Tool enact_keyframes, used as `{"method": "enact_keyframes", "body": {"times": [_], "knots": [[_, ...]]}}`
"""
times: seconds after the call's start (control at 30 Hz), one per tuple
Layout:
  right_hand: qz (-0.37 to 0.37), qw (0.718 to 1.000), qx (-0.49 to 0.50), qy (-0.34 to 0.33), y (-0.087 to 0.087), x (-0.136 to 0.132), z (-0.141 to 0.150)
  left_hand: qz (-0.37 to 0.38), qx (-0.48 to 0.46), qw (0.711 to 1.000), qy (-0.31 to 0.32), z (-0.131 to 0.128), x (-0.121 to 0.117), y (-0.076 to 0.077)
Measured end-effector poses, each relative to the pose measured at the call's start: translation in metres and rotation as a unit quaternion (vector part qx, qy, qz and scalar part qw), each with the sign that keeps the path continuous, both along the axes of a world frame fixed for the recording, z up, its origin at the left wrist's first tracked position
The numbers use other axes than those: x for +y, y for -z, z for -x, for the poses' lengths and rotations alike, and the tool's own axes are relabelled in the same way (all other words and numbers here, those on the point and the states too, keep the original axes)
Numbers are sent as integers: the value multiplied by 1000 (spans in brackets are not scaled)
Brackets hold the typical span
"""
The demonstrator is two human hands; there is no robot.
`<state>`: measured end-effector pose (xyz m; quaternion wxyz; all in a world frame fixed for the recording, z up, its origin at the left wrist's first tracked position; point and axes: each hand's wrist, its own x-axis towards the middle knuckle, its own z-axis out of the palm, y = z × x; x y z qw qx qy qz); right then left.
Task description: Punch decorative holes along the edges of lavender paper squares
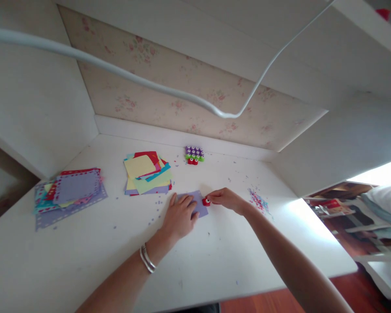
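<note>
Grip: right hand (pixel 228 201) is pinching the red punch (pixel 206 202) at the right edge of the purple sheet (pixel 200 203)
Brace: left hand (pixel 177 218) is resting palm down, fingers extended, on the sheet
Risk: too light a press could be letting the sheet skew, spoiling the punch's alignment
Clippings (pixel 258 201): lying loose, uncontained, right of the sheet
Punch cluster (pixel 194 155): standing beyond the sheet

Silver left-wrist bangle (pixel 146 259), bare forearms (pixel 125 276)

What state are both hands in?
Left hand: open, resting on the purple paper.
Right hand: closed, holding the red punch at the paper's edge.
</note>
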<state>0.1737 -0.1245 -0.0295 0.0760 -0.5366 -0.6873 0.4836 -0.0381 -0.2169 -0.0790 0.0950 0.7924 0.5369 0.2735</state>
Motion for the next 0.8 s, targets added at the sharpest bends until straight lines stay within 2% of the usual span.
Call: {"method": "enact_keyframes", "body": {"times": [0.13, 0.33, 0.8], "knots": [[-12, 1000, 9, 1, 5, -4, 1, -1, -2, 1000, 0, 0, 0, 1], [-115, 992, 4, -45, 7, -12, 7, -1, 4, 1000, -1, 0, 0, 0], [-156, 986, 28, -56, 7, -19, 1, 1, -2, 1000, -3, 0, 0, -1]]}}
